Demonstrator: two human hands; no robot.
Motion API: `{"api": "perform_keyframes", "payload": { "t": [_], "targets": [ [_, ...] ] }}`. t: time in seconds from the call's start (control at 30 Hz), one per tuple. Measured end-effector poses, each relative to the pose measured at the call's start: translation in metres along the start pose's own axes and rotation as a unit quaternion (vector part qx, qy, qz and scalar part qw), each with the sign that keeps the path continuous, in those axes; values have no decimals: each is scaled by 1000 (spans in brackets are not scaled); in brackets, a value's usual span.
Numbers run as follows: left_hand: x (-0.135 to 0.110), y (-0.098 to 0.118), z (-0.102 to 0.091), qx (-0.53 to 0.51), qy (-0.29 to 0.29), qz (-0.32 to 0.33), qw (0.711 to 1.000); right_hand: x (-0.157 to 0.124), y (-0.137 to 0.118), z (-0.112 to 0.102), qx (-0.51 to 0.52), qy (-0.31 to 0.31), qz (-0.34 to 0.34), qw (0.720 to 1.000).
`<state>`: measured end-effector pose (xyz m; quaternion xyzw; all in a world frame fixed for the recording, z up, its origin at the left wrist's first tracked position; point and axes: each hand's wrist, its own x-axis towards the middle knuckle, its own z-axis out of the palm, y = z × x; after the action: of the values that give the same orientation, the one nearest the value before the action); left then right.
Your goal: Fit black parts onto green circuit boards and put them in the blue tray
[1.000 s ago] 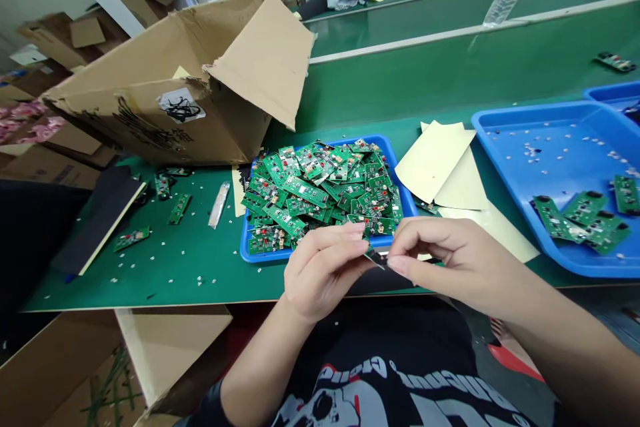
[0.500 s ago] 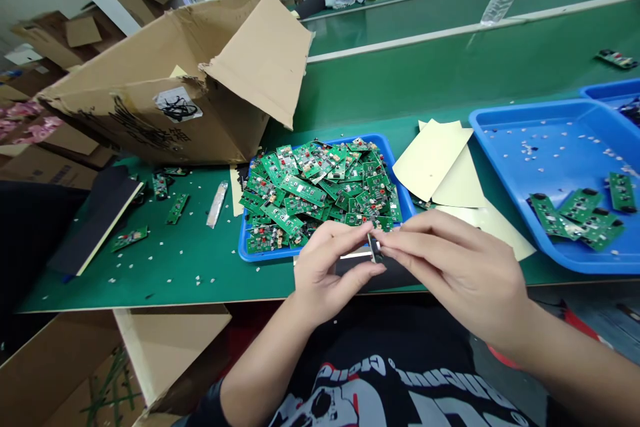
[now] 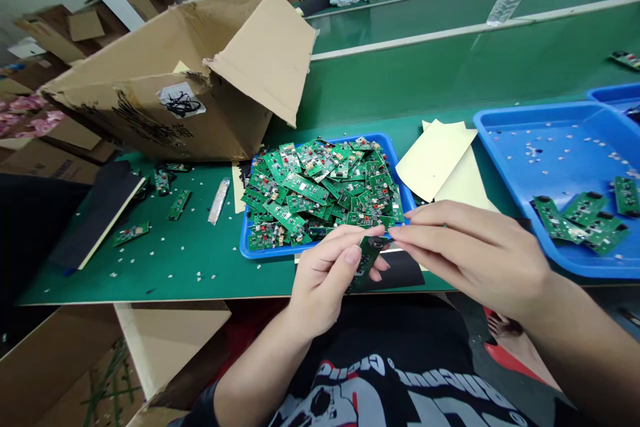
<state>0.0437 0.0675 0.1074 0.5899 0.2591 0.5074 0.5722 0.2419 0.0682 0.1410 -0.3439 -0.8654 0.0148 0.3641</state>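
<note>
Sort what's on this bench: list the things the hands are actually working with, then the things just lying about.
In use:
- left hand holding a small green circuit board
- right hand, fingertips at that board's top end
- blue tray heaped with boards
- large blue tray with a few boards

Lying about:
- torn cardboard box
- yellow paper sheets
- loose boards on the mat

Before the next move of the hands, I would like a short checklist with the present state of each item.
1. Left hand grips the small green board: ok.
2. Right hand fingertips meet the board's top end: ok.
3. What the right fingertips pinch there: cannot tell.
4. Middle blue tray stocked with a heap of boards: ok.
5. Right blue tray has bare floor beside its few boards: ok.
6. Green table free of scraps: not ok, white bits lie scattered.
</note>
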Motion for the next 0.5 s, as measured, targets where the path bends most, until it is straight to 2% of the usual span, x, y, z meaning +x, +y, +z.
{"api": "perform_keyframes", "payload": {
  "t": [0.13,0.27,0.37,0.5],
  "targets": [
    [2,6,-3,39,-30,-25,998,-2,2,-5,-14,-9,2,1000],
    [8,12,-6,59,-81,-72,992,0,6,-4,39,-23,27,999],
    [12,15,-9,112,-116,-91,983,3,6,0,81,-46,60,994],
    [13,8,-10,183,-103,-41,977,6,-2,2,94,-41,45,994]
  ]
}}
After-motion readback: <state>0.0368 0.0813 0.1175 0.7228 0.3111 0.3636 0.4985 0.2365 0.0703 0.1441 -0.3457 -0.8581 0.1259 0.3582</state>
